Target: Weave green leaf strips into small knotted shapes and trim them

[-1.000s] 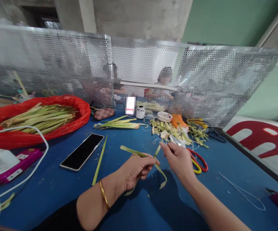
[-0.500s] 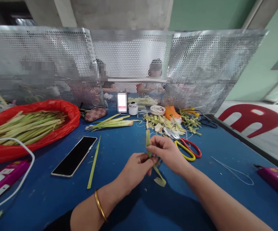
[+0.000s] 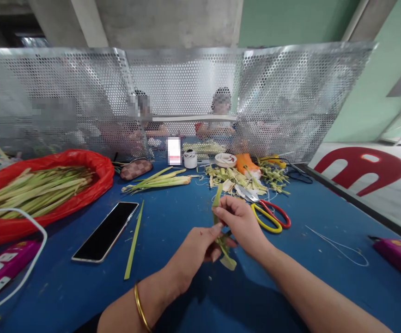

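Both my hands meet over the blue table (image 3: 193,300) on one green leaf strip (image 3: 217,203). My left hand (image 3: 195,249), with a gold bangle on its wrist, pinches the strip's lower part. My right hand (image 3: 238,222) pinches it just above, and the strip's upper end stands up past my fingers. The lower end curls down to the table by my left fingers. Scissors with red and yellow handles (image 3: 268,215) lie just right of my right hand.
A red bag of green stalks (image 3: 44,185) sits at the left. A black phone (image 3: 105,231), a loose leaf strip (image 3: 133,240), a bundle of stalks (image 3: 159,180), a heap of trimmings (image 3: 238,178) and pink boxes (image 3: 399,254) lie around. A perforated metal screen (image 3: 186,92) stands behind, with people beyond it.
My hands came together and turned the leaf strip from lying sideways to standing upright. The view shifted a little to the right.
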Tool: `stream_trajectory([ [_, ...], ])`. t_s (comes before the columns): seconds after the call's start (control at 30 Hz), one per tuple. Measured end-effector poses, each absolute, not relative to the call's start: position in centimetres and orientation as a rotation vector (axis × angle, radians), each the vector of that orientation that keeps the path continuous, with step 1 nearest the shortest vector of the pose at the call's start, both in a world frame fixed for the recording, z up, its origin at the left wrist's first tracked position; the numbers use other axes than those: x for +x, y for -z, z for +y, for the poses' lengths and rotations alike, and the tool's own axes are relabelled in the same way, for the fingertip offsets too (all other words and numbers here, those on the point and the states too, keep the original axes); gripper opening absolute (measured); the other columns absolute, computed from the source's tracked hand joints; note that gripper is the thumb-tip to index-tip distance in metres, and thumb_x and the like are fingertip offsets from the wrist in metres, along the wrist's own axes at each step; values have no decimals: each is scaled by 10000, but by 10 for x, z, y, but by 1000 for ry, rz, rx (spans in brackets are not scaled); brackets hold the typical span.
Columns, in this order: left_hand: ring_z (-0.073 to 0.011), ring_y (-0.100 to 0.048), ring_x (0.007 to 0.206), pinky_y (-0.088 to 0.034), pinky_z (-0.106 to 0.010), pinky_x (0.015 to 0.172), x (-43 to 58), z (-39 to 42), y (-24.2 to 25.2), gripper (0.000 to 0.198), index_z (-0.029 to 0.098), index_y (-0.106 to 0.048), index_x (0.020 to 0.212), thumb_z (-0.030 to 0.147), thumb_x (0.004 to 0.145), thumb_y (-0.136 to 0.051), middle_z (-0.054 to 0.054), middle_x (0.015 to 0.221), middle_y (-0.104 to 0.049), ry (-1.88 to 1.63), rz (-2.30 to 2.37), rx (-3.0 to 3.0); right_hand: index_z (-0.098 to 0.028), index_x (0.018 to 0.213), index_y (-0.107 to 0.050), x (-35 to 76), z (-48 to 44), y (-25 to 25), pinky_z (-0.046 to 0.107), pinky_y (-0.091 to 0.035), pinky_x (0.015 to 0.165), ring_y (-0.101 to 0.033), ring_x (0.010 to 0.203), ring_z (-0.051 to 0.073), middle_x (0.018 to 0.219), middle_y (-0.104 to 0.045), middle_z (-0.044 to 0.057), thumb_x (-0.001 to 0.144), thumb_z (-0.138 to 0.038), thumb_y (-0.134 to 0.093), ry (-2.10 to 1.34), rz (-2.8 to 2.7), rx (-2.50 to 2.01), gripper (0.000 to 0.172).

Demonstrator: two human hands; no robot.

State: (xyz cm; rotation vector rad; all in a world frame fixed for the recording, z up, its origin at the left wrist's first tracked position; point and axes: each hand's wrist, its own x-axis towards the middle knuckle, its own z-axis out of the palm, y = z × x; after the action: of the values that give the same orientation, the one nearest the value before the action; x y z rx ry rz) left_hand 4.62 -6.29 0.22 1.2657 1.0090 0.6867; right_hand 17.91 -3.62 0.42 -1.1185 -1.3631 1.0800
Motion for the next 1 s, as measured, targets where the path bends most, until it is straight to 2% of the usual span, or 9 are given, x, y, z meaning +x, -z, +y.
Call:
stream_trajectory([
  [0.13,-78,-232,452,-147,-238,466,46,-62,-6,449,162,-590,678,599,768,-536,58,448,-382,-766,1014,1204,-205,605,-486,183,-33,-10,213,-344,453,-415,450,89,466,-473,-66,739,-364,-631,-1105,-1327,-1051,254],
  [0.23,-79,-270,466,-174,-243,476,46,-62,-6,438,165,-534,567,556,762,-567,32,475,-426,-793,1062,1233,-204,602,-483,185,-32,-11,211,-345,450,-424,447,88,463,-472,-67,736,-347,-631,-1094,-1331,-1044,245],
  [0.33,-83,-279,485,-187,-256,494,44,-62,-4,443,169,-483,475,491,760,-589,31,473,-397,-757,1058,1333,-208,611,-485,184,-33,-8,205,-320,416,-414,427,86,461,-465,-71,738,-321,-620,-1076,-1357,-1079,217],
  [0.43,-87,-292,484,-193,-262,505,43,-62,-3,441,169,-493,459,466,773,-583,35,457,-384,-685,1034,1419,-210,628,-495,181,-36,-5,201,-301,395,-394,414,83,460,-457,-74,750,-303,-610,-1074,-1374,-1114,191],
  [0.7,-84,-332,479,-232,-255,521,41,-63,-6,424,165,-539,458,418,796,-580,29,469,-470,-541,944,1484,-206,635,-499,174,-42,-7,208,-309,412,-390,414,81,452,-439,-84,727,-302,-622,-1097,-1342,-1114,182],
  [0.87,-83,-326,468,-216,-251,503,43,-61,-4,406,149,-665,569,501,764,-612,19,467,-497,-476,929,1441,-208,620,-501,172,-44,-8,209,-302,407,-380,394,79,420,-433,-90,726,-268,-609,-1115,-1347,-1132,162],
  [1.0,-70,-309,455,-196,-241,480,44,-60,0,508,130,-672,578,596,757,-580,-9,493,-535,-527,921,1307,-211,623,-489,173,-42,-9,202,-320,410,-412,393,82,413,-462,-85,734,-294,-620,-1138,-1280,-1092,191],
])
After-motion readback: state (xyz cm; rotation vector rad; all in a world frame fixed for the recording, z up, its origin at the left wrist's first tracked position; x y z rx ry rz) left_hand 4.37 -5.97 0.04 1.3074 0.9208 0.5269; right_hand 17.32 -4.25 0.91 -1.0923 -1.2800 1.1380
